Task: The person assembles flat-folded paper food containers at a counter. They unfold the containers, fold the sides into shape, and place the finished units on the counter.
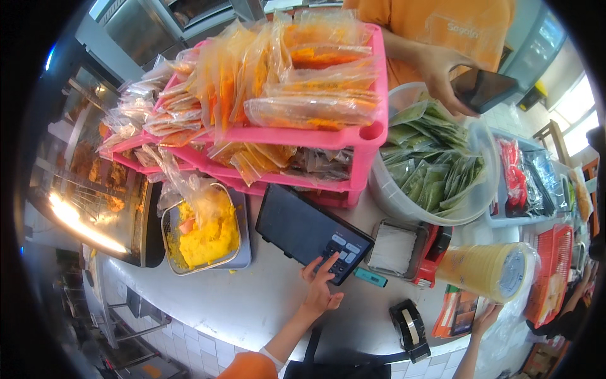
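Black plastic frames the keypad device (pixel 306 227), which lies on the metal counter (pixel 252 300) and serves as landmark here. Its keys are at the end nearest the person, probably so that they fall under the fingers. The left hand (pixel 320 292) reaches over them, fingers spread, holding nothing; a fingertip seems to meet a key, the others lifted, perhaps to avoid stray presses. Well to the device's right, the right hand (pixel 485 319) is just beside a dark phone (pixel 465 314) and the stacked cups (pixel 470 265); I cannot tell whether it grips either. Beyond the device, a pink rack (pixel 328 137) holds orange packets packed closely, likely to save room. Left of it is a tray (pixel 189 272) of yellow food (pixel 211 237); beyond it to the right, a tub (pixel 399 197) contains green packets (pixel 435 183).
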Available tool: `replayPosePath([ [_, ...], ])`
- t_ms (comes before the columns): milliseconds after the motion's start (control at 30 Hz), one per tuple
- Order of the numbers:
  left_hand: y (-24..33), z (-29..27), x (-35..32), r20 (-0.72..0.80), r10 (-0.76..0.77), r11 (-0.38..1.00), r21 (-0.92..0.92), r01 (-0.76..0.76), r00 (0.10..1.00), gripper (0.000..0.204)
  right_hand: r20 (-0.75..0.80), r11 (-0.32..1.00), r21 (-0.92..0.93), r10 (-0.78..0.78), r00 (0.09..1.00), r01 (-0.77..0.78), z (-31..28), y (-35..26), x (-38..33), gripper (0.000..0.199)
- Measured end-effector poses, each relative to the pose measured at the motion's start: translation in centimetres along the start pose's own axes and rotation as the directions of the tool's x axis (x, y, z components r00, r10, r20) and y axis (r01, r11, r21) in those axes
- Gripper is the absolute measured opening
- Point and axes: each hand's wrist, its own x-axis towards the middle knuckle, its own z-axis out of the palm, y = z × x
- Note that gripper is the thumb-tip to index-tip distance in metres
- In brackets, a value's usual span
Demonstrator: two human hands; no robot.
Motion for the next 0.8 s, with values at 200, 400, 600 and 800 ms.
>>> replayPosePath([
  [200, 0.7, -0.6, -0.1, -0.116, -0.086, 0.995, -0.067, 0.079, 0.989, 0.042, 0.021, 0.993, 0.087, 0.080, 0.997, -0.081, -0.1, -1.3, 0.4, 0.036],
  [400, 0.6, 0.8, 0.4, -0.307, -0.127, 0.981, 0.102, 0.165, 0.943, 0.051, 0.076, 0.966, 0.132, 0.212, 0.974, -0.221, -0.5, -2.0, 0.5, 0.033],
  [600, 1.9, 1.9, 2.1, -0.285, -0.488, 0.842, 0.095, 0.531, 0.825, 0.058, 0.041, 0.966, 0.126, 0.224, 0.974, -0.227, -0.5, -2.4, 0.5, 0.031],
  [800, 2.8, 1.6, 4.3, -0.289, -0.008, 1.000, 0.023, 0.016, 0.957, 0.072, -0.036, 0.984, 0.101, 0.148, 0.988, -0.144, -0.3, -3.1, 0.8, 0.030],
])
